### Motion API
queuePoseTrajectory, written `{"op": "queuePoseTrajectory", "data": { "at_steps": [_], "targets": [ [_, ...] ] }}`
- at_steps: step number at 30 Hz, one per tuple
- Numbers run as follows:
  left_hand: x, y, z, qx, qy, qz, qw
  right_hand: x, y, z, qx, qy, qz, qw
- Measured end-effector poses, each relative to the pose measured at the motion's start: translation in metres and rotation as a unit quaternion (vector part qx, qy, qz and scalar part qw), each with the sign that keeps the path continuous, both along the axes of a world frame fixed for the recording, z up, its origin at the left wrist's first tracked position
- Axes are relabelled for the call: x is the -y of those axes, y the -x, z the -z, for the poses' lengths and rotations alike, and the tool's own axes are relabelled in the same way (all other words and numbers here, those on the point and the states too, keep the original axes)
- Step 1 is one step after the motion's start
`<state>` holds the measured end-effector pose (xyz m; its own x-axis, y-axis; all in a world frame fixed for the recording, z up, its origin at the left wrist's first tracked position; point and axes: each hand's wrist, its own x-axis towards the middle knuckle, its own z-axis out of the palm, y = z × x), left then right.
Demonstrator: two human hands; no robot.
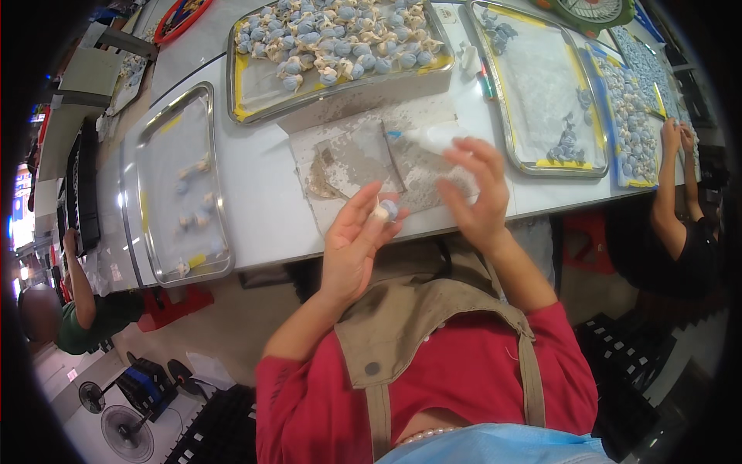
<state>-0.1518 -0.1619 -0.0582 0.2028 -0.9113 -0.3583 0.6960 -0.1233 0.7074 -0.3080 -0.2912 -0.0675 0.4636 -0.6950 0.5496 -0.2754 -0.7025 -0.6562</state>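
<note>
Between the thumb and fingers of my left hand (357, 240) is a small cream and blue-grey figurine piece (384, 209). My right hand (481, 193) hovers to the right of it, fingers spread and thumb apart, with nothing in its grasp. Just beyond those fingertips lies a white squeeze bottle (434, 138) with a blue tip; whether a finger touches it is hard to see. Under both hands is a stained, worn cardboard sheet (352, 155) on the white table (267, 185).
A metal tray (243, 116) heaped with similar pieces stands at the back. At left, another tray (158, 263) bears several pieces; the right tray (518, 147) holds blue-grey parts. Co-workers' hands (677, 133) work far right beside a piece-covered tray (635, 135). Another person (85, 309) is at left.
</note>
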Motion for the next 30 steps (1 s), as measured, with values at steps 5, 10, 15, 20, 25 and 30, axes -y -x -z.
{"op": "queuePoseTrajectory", "data": {
  "at_steps": [5,10,15,20,25,30],
  "targets": [
    [-0.006,0.002,0.001,-0.012,0.023,-0.012,1.000,-0.017,-0.010,-0.013,0.001,-0.073,-0.138,0.988],
    [0.002,0.006,0.002,0.000,0.051,0.003,0.999,-0.017,-0.013,0.002,-0.007,-0.054,-0.209,0.976],
    [0.004,0.005,0.000,0.022,0.054,-0.004,0.998,-0.015,-0.013,-0.009,-0.006,-0.081,-0.256,0.963],
    [0.005,0.004,-0.004,0.061,0.063,0.002,0.996,-0.008,-0.016,-0.022,-0.050,-0.166,-0.293,0.940],
    [0.004,-0.012,-0.003,0.298,0.107,-0.135,0.939,0.079,-0.044,-0.058,0.057,0.044,-0.206,0.976],
    [-0.024,-0.041,0.029,0.650,0.068,-0.180,0.735,0.242,-0.093,-0.054,-0.077,0.163,-0.016,0.983]
  ]
}}
